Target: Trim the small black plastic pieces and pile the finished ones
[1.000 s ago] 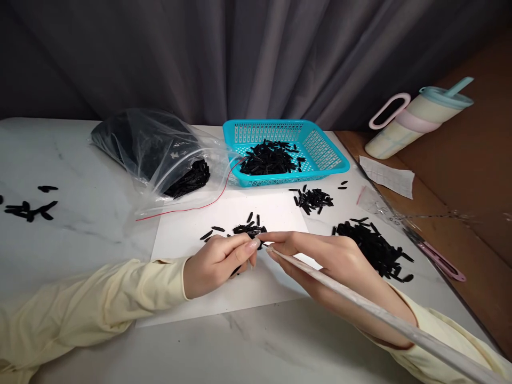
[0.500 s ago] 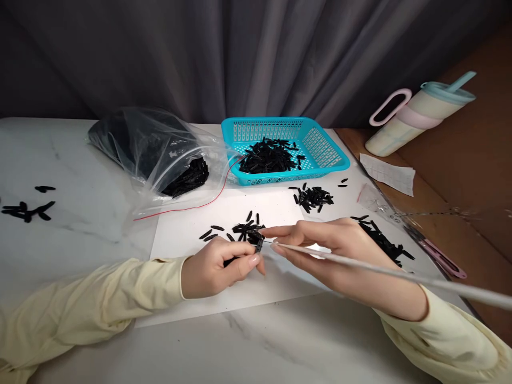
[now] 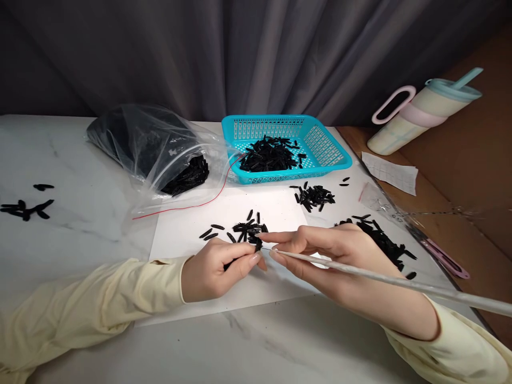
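Observation:
My left hand (image 3: 220,268) is closed, pinching a small black sliver (image 3: 258,244) between thumb and forefinger. My right hand (image 3: 340,261) grips a long, thin whitish stick (image 3: 372,273) that slants back over the wrist. From the stick's front end a fine dark tip reaches toward the sliver; whether they touch is too small to tell. The right forefinger stretches out close to the sliver. Just behind the fingertips, a loose pile of black slivers (image 3: 245,230) lies on a white sheet of paper (image 3: 176,309).
Behind the hands stand a blue basket (image 3: 332,152) with black slivers and a clear plastic bag (image 3: 132,128) of more. Further slivers (image 3: 314,197) lie in heaps right and far left (image 3: 26,209). At right are pink-handled scissors (image 3: 446,260), a paper slip (image 3: 390,172) and a tumbler (image 3: 416,117).
My right hand and the stick have shifted slightly down, with the forefinger a little closer to the sliver. My left hand stays in place, and the sliver in it is tilted differently.

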`<action>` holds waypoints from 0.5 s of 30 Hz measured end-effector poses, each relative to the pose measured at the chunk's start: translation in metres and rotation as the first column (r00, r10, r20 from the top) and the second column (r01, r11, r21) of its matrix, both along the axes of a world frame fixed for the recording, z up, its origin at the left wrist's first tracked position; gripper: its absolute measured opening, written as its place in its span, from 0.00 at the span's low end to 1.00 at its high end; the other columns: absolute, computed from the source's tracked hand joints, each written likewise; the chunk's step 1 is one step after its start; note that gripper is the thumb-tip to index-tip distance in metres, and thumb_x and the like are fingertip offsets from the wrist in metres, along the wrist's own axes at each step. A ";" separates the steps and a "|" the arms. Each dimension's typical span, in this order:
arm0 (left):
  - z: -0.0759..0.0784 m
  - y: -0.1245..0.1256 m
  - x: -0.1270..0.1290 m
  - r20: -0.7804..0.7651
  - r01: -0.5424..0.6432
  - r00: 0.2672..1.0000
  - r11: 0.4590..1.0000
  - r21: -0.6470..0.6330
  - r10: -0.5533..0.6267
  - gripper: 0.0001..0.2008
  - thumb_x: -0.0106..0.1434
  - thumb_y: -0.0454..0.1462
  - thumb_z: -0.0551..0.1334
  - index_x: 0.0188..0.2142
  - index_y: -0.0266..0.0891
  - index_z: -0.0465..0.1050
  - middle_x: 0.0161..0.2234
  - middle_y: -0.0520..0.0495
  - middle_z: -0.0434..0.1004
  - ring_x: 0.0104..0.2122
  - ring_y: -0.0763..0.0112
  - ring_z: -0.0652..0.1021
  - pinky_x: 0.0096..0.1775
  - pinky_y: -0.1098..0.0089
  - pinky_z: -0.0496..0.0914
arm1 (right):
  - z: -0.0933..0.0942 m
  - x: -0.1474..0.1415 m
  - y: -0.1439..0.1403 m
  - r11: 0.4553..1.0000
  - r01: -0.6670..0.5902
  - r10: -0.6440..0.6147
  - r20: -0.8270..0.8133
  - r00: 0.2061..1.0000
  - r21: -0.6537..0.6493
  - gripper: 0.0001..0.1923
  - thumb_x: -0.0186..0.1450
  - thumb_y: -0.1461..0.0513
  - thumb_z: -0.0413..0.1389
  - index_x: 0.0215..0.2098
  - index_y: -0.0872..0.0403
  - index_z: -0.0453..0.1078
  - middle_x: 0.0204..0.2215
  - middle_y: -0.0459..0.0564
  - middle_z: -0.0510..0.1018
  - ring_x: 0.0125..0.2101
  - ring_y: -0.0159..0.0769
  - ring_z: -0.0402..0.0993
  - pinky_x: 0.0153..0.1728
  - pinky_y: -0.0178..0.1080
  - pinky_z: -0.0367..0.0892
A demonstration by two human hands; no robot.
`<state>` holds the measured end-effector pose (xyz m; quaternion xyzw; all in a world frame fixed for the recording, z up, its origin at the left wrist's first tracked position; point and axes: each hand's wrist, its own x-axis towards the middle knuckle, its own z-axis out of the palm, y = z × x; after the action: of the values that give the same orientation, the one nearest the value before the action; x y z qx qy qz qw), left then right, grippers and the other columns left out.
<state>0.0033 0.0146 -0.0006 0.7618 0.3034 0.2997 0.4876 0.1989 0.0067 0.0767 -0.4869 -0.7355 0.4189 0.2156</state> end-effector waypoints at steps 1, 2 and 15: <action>0.000 0.000 0.000 0.002 -0.001 1.000 1.000 0.005 0.001 0.14 0.65 0.34 0.50 0.30 0.35 0.73 0.15 0.59 0.49 0.15 0.81 0.54 0.18 0.77 0.53 | 0.000 0.000 0.000 1.000 0.001 -0.001 0.005 1.000 -0.003 0.10 0.61 0.66 0.56 0.22 0.52 0.68 0.25 0.41 0.81 0.40 0.35 0.77 0.27 0.24 0.70; 0.000 0.000 0.000 0.001 -0.002 1.000 1.000 0.009 0.002 0.14 0.65 0.34 0.50 0.30 0.35 0.73 0.15 0.59 0.49 0.15 0.81 0.54 0.18 0.77 0.53 | 0.000 0.000 0.001 1.000 -0.001 0.001 0.010 1.000 -0.006 0.10 0.61 0.66 0.56 0.22 0.52 0.67 0.25 0.41 0.80 0.39 0.35 0.78 0.26 0.24 0.69; 0.002 0.000 0.002 0.014 -0.023 1.000 0.998 0.063 0.022 0.13 0.64 0.33 0.51 0.29 0.36 0.72 0.15 0.59 0.53 0.15 0.81 0.55 0.18 0.77 0.54 | -0.001 0.000 0.000 0.998 -0.012 0.008 0.066 0.998 0.058 0.11 0.62 0.63 0.55 0.21 0.53 0.66 0.36 0.45 0.81 0.35 0.36 0.79 0.22 0.26 0.68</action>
<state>0.0054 0.0146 0.0017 0.7714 0.2992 0.3196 0.4617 0.1991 0.0067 0.0761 -0.4904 -0.7564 0.3821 0.2034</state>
